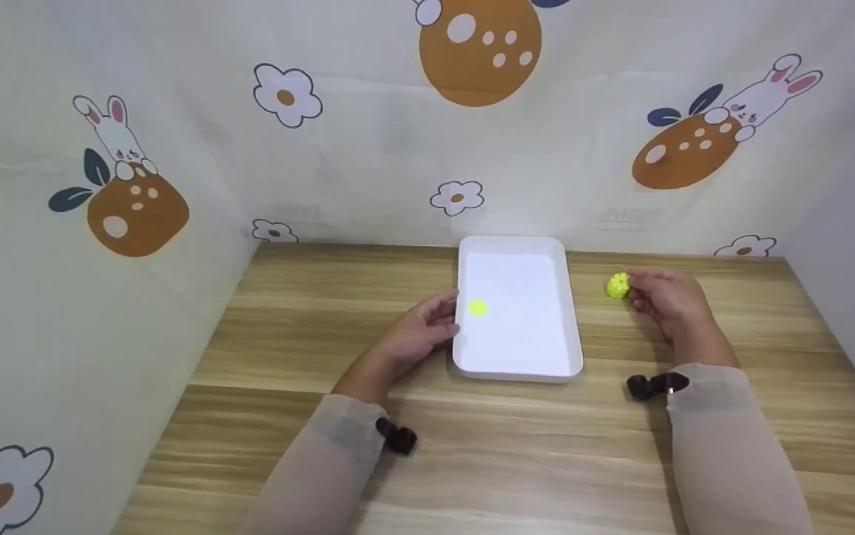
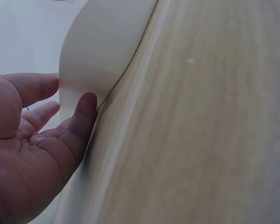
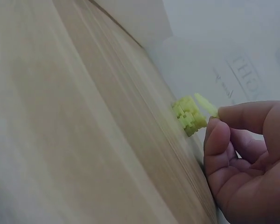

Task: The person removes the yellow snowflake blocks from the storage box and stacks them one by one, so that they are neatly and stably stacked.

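Note:
A white rectangular tray [image 1: 520, 349] lies on the table with one flat yellow-green disc [image 1: 478, 307] on its floor, toward the left side. My left hand [image 1: 418, 333] is at the tray's left side, its fairly straight fingertips touching the outer wall [image 2: 100, 51]. To the right of the tray, my right hand [image 1: 669, 301] pinches a thin yellow-green disc [image 3: 205, 103] by its edge between thumb and index finger. The held disc is tilted close over a short stack of notched yellow-green discs [image 3: 188, 115] that stands on the table.
The wood-grain table [image 1: 531, 453] meets a printed cloth wall [image 1: 368, 163] just behind the tray and the stack. Cloth also hangs along the left and right sides. A small black camera is strapped to each sleeve.

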`<action>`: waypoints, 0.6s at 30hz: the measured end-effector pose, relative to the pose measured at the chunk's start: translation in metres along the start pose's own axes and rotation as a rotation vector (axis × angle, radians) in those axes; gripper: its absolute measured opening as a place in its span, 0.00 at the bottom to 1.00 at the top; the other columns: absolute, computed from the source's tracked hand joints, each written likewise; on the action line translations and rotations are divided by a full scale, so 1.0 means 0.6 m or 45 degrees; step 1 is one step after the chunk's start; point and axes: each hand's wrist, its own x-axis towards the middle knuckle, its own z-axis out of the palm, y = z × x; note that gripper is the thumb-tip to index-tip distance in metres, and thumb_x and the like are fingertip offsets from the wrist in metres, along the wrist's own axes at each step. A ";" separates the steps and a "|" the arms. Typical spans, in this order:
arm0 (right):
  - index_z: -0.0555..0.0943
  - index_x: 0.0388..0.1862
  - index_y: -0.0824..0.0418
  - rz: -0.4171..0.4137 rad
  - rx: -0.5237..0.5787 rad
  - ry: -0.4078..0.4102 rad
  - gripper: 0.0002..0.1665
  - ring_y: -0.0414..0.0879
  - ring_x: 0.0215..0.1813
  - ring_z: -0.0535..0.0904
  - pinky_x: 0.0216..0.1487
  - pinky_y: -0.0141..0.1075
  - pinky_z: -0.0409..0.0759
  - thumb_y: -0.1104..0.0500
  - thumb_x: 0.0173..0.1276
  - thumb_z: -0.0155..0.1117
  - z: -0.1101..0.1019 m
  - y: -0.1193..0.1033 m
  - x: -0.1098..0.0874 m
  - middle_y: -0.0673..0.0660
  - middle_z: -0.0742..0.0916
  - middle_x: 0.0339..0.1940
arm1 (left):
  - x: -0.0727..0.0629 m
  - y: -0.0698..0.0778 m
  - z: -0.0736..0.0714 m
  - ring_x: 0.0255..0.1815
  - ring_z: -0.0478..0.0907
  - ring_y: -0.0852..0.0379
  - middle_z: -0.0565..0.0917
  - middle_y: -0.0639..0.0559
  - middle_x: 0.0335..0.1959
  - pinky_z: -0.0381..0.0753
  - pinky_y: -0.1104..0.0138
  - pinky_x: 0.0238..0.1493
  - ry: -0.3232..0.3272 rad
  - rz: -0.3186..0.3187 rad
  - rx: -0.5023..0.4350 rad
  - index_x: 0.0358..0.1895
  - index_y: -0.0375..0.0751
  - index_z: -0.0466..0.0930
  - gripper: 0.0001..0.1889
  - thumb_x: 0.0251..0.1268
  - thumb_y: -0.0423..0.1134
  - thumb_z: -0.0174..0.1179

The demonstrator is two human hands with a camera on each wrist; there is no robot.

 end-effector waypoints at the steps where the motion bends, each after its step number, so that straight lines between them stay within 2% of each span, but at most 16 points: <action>1: 0.79 0.71 0.66 0.003 -0.002 0.002 0.24 0.38 0.35 0.85 0.40 0.27 0.88 0.64 0.78 0.66 0.000 0.000 0.000 0.48 0.91 0.34 | 0.000 0.000 0.000 0.82 0.69 0.42 0.69 0.38 0.82 0.74 0.52 0.81 0.000 0.001 0.002 0.86 0.43 0.58 0.36 0.79 0.28 0.59; 6: 0.77 0.72 0.68 0.021 0.010 0.007 0.26 0.37 0.34 0.85 0.41 0.26 0.89 0.65 0.78 0.66 -0.001 0.000 -0.001 0.48 0.91 0.34 | 0.000 0.000 0.001 0.82 0.70 0.42 0.69 0.38 0.82 0.74 0.52 0.81 0.002 -0.001 0.006 0.86 0.43 0.58 0.36 0.79 0.28 0.58; 13: 0.84 0.58 0.65 0.015 0.062 0.028 0.15 0.37 0.32 0.86 0.40 0.26 0.89 0.66 0.75 0.69 -0.001 0.004 0.000 0.48 0.92 0.32 | -0.002 0.002 0.000 0.83 0.69 0.42 0.68 0.39 0.83 0.74 0.51 0.81 -0.022 0.002 0.015 0.86 0.42 0.58 0.36 0.79 0.28 0.58; 18: 0.79 0.67 0.69 -0.003 0.034 0.041 0.25 0.36 0.32 0.86 0.40 0.26 0.89 0.66 0.74 0.71 0.000 0.006 0.002 0.48 0.92 0.32 | -0.001 0.002 -0.002 0.83 0.69 0.41 0.68 0.38 0.83 0.74 0.51 0.81 -0.033 0.007 0.015 0.86 0.41 0.58 0.36 0.79 0.28 0.57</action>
